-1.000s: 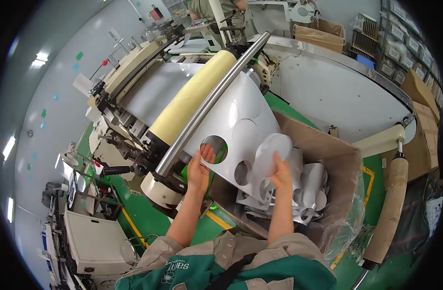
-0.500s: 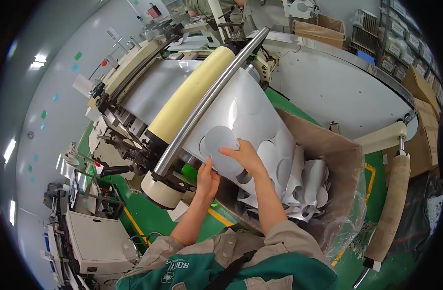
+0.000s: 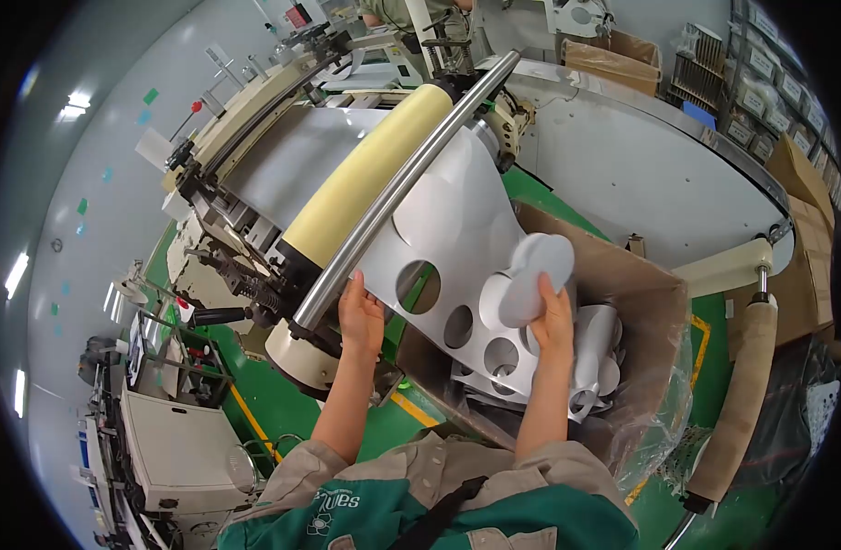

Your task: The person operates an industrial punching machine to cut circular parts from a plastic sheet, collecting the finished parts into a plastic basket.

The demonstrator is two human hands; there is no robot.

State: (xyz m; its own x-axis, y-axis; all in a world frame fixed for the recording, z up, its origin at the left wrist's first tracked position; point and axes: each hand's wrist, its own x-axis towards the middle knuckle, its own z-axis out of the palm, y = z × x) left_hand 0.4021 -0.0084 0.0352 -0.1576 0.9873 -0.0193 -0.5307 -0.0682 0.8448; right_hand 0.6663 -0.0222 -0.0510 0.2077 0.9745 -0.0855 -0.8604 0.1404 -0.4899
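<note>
A white sheet point(image 3: 471, 261) with round holes hangs from under the steel bar point(image 3: 411, 183) of a machine. My right hand point(image 3: 554, 321) grips white round discs point(image 3: 542, 270), overlapping one another, in front of the sheet's right side. At the sheet's left edge is my left hand point(image 3: 361, 316), fingers stretched upward and nothing in the palm. Between the hands a large round hole point(image 3: 419, 287) in the sheet shows green floor through it, with smaller holes lower down.
Behind the bar lies a yellow roller point(image 3: 370, 174). A plastic-lined cardboard box point(image 3: 650, 321) under the sheet holds curled white scrap point(image 3: 597, 344). To the right a brown roller point(image 3: 737, 394) stands out on an arm. Another person point(image 3: 402, 14) is at the back.
My right hand has moved right, carrying discs away from the sheet, where an open hole now shows. My left hand has shifted up and left along the sheet's edge.
</note>
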